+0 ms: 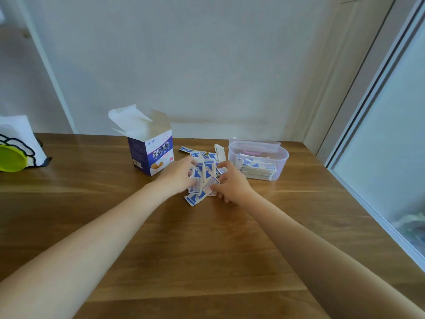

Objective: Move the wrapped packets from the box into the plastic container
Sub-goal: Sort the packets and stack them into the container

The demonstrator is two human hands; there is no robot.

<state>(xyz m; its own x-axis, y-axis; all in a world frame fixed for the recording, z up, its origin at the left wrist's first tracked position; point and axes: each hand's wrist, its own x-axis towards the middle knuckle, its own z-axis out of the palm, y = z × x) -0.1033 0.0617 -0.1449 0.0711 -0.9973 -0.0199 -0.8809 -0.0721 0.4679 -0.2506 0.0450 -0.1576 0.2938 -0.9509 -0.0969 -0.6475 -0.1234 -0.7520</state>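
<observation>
**Wooden table, both hands at the pile of packets**

Wooden table (pixel 115 226) under a pale wall carries everything. At the centre of the frame the left hand (pixel 177 174) and right hand (pixel 231 181) close from both sides on a loose pile of wrapped packets (pixel 204 178); the fingers curl around the pile, so each grip holds packets. Just right of the pile stands the plastic container (pixel 258 158) with packets stacked inside. Left of the pile stands the open box (pixel 150 153).

Left hand (pixel 178 174) fingertips blurred; packets (pixel 203 178) partly hidden behind both hands; green object (pixel 11 157) at nine o'clock cropped by edge.
</observation>
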